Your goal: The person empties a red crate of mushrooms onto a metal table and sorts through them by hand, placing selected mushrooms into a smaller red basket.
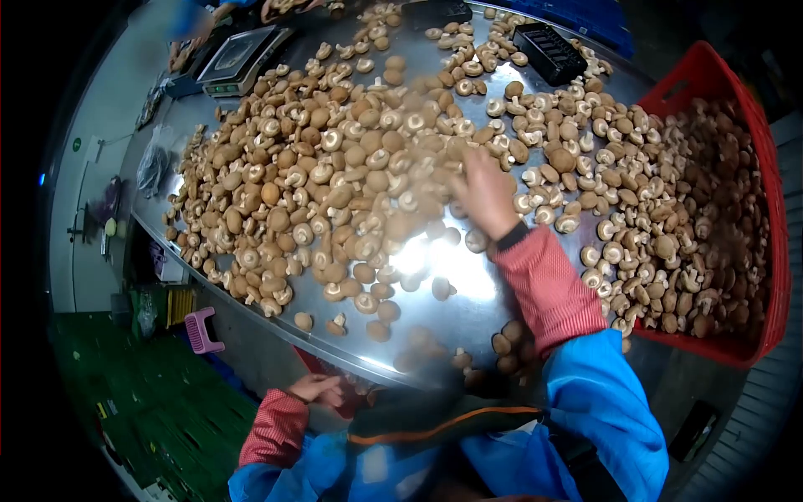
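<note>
A large heap of brown-capped mushrooms with pale stems point(284, 167) covers the metal table point(335, 326). My right hand point(485, 191) reaches over the table, its fingers at the heap's right edge among mushrooms. Blur there hides whether any mushroom is in the fingers. Below the table's near edge is my left hand point(318, 389), fingers loosely extended and holding nothing I can see. It is beside a red container point(350, 402), mostly hidden under the edge. A few loose mushrooms point(510, 343) lie by the near edge, close to my body.
On the right, a tilted red crate point(778, 251) spills mushrooms onto the table. A black tray point(549, 53) and a weighing scale point(242, 60) stand at the back. Another person's hand point(188, 50) shows at the far left. A pink stool point(203, 330) is on the floor.
</note>
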The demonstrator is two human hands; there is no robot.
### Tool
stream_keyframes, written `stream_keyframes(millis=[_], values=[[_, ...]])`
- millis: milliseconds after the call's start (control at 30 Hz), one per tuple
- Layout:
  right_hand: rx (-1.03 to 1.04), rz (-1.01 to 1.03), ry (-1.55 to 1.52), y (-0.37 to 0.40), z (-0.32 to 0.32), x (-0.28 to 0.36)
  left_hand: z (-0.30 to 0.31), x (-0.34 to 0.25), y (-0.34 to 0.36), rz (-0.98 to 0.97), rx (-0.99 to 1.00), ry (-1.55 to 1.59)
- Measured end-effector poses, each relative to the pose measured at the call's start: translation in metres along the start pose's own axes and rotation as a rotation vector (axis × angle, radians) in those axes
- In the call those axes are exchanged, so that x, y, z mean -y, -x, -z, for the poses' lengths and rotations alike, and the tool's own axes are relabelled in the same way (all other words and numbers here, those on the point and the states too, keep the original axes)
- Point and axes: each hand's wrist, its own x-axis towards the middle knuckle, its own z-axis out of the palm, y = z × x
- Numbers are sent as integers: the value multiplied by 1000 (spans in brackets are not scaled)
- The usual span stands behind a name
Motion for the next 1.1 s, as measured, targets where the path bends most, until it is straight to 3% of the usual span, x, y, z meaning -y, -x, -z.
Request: stream_keyframes(millis=[33, 133, 233, 367, 467, 533, 667, 733, 833, 933, 1000, 1067, 1100], values=[[37, -58, 38, -19, 3, -8, -10, -25, 10, -34, 86, -2], [-106, -8, 238, -50, -19, -31, -30, -64, 10, -319, 338, 101], [92, 23, 398, -57, -54, -58, -58, -112, 24, -489, 488, 228], [-70, -3, 113, -45, 2, -40, -64, -145, 6, -604, 457, 148], [-44, -211, 270, -44, 43, -73, -74, -162, 1, -619, 444, 204], [98, -245, 417, -47, 45, -115, -91, -176, -1, -639, 477, 216], [186, -89, 514, -47, 19, -161, -124, -208, -9, -641, 659, 208], [91, -59, 487, -46, 15, -162, -146, -227, -11, -657, 684, 211], [-123, 5, 412, -30, 19, -149, -162, -261, -19, -732, 790, 248], [-39, -150, 106, -7, 56, -91, -173, -284, -30, -682, 782, 461], [72, -125, -146, 13, 63, -67, -188, -303, -22, -670, 914, 727], [372, 67, -25, 33, 65, -50, -199, -320, -13, -607, 830, 798], [386, 77, -89, 34, 72, -46, -203, -326, -13, -579, 786, 829]])
